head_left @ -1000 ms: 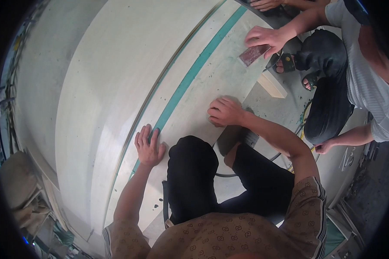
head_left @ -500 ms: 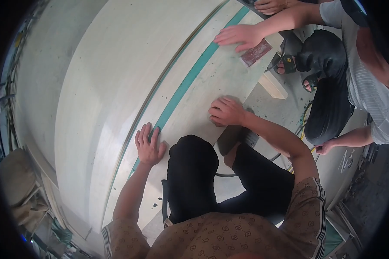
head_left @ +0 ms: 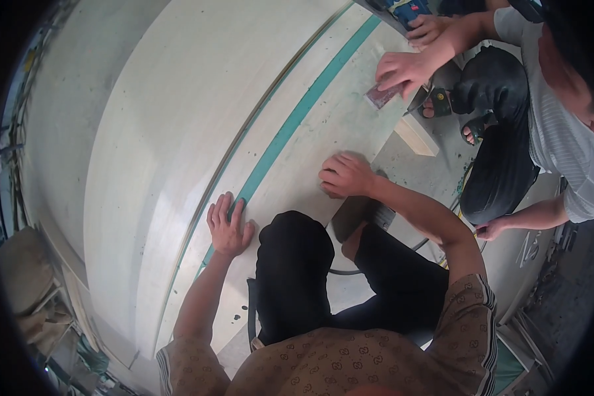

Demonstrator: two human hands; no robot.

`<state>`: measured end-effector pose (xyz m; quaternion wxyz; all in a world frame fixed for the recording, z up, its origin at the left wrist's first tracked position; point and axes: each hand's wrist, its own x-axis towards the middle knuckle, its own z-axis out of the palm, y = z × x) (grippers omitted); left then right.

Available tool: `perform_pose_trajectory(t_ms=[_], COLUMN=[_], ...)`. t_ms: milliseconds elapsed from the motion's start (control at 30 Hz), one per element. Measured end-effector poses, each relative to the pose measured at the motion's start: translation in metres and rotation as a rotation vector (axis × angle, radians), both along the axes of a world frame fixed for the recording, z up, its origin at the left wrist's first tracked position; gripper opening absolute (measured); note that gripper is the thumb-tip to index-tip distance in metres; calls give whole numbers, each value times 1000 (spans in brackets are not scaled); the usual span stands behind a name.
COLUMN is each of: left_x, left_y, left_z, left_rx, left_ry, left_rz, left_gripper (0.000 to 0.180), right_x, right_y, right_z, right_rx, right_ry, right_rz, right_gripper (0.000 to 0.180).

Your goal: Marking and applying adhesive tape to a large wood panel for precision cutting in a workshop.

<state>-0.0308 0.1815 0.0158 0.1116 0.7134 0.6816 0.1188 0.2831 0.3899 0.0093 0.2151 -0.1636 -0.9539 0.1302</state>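
My left hand (head_left: 227, 228) rests flat on a large pale curved panel (head_left: 171, 132), its fingers stretched over a green strip (head_left: 285, 132) set along the surface. Nothing shows in its grasp. On the same panel, near its right edge, sits my right hand (head_left: 344, 174) with fingers curled down and pressed together. Whatever lies under them, if anything, is hidden. Farther off at the upper right, a co-worker's hand (head_left: 402, 70) is on a reddish, dusty sanding block (head_left: 380, 98) that touches the panel.
A co-worker (head_left: 561, 125) crouches on the right, and another hand (head_left: 428, 30) is near a blue tool (head_left: 408, 10) beyond. A wooden beam (head_left: 417, 134) juts from below the panel's edge. A dark cable (head_left: 344, 271) runs over the floor beside my legs.
The co-worker's hand has left the green strip, moved right and come down on the sanding block. A blue tool has come into view at the top. My hands have barely moved.
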Motion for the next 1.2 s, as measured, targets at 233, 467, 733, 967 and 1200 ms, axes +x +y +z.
perform_pose_trajectory(t_ms=[233,467,733,967,1200], left_x=[-2,-2,0,0,-2], left_y=[0,0,0,0,0], left_z=[-1,0,-1,1,1], left_rx=[9,0,4,-1,10], left_ry=[-2,-9,-16,-22,-32], left_rz=[-1,4,10,9,18], left_gripper=[62,62,62,62,62], right_x=[-1,-1,1,0,0], right_y=[1,1,1,1,1], right_z=[1,-1,-1,-1,-2], right_rx=[-18,-21,-20,-29,-22], right_ry=[-1,5,-6,-13,-32], right_rz=[1,5,3,7,9], right_gripper=[17,17,19,19,19])
